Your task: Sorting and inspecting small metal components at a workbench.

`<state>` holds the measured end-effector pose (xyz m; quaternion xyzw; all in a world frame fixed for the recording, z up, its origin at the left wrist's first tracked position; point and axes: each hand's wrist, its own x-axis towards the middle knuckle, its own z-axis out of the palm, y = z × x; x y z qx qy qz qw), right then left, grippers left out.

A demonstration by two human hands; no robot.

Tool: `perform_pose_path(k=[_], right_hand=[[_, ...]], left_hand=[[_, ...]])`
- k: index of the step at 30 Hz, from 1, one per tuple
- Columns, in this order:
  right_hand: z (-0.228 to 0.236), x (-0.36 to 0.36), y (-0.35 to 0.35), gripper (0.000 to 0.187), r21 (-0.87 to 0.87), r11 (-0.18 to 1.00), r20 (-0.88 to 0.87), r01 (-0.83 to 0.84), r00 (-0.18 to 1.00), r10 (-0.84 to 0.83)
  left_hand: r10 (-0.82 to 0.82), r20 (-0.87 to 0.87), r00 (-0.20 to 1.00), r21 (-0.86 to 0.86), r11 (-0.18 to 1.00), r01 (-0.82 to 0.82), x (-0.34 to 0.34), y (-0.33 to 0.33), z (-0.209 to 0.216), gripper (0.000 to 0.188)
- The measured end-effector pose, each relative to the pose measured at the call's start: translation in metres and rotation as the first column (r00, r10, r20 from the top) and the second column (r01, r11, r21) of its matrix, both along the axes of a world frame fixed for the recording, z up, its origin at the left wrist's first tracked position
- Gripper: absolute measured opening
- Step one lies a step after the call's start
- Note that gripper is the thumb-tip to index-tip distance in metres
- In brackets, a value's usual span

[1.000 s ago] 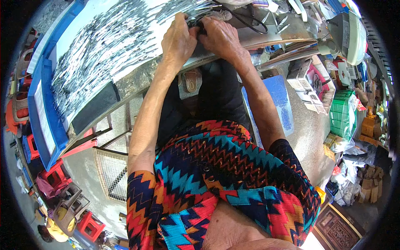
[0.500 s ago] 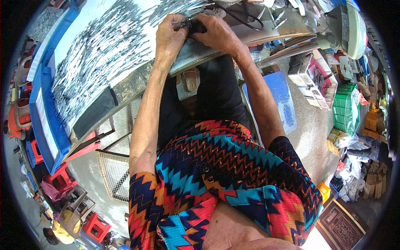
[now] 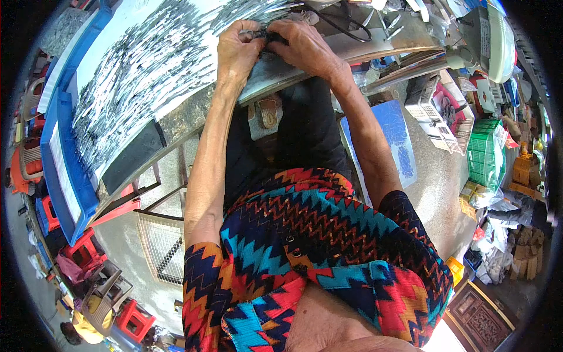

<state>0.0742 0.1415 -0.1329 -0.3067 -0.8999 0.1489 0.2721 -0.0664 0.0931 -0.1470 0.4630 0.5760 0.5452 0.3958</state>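
At the top of the view, both hands meet over the near edge of the worktable (image 3: pixel 185 120). My left hand (image 3: pixel 239 56) pinches a small black piece (image 3: pixel 258 35) between thumb and fingers. From the other side my right hand (image 3: pixel 305 48) closes its bent fingers on the same dark piece; they hide much of it, and its exact kind is too small to tell. Left of the hands spreads a broad heap of thin black and silvery strips (image 3: pixel 152 64) on a white surface.
A blue tray wall (image 3: pixel 56 141) bounds the heap at left. A dark flat pad (image 3: pixel 136 154) lies at the table's edge. Beyond my right hand are a black cable (image 3: pixel 346 32) and a lamp (image 3: pixel 501 47). A blue board (image 3: pixel 390 141) and green crate (image 3: pixel 487 155) stand lower right.
My fingers have shifted slightly around the small black piece, the right hand's fingers tilting a little. Both arms stay almost in place.
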Motion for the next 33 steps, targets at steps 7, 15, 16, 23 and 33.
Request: perform_pose_path(k=[7,15,16,23,33], right_hand=[[-0.003,0.000,0.004,0.017,-0.025,0.999,-0.019,-0.035,0.999,0.034],[-0.009,0.006,0.007,0.014,0.008,1.000,-0.221,-0.025,0.975,0.026],[-0.010,0.007,0.007,0.014,0.007,1.000,-0.220,-0.028,0.975,0.028],[-0.014,0.010,0.015,0.015,-0.064,0.997,-0.218,0.052,0.974,-0.065],[-0.009,0.001,0.010,0.015,-0.266,0.964,-0.344,-0.011,0.935,-0.084]], left_hand=[[0.034,0.076,0.997,0.021,0.999,-0.035,0.000,-0.006,0.001,0.019],[0.133,-0.537,0.833,0.101,0.991,-0.093,0.007,-0.014,0.006,0.016],[0.135,-0.536,0.833,0.100,0.990,-0.096,0.006,-0.015,0.003,0.016],[0.244,-0.733,0.635,0.241,0.966,-0.093,0.004,-0.014,-0.005,0.018],[0.256,-0.732,0.632,0.233,0.965,-0.120,0.003,-0.015,-0.006,0.017]])
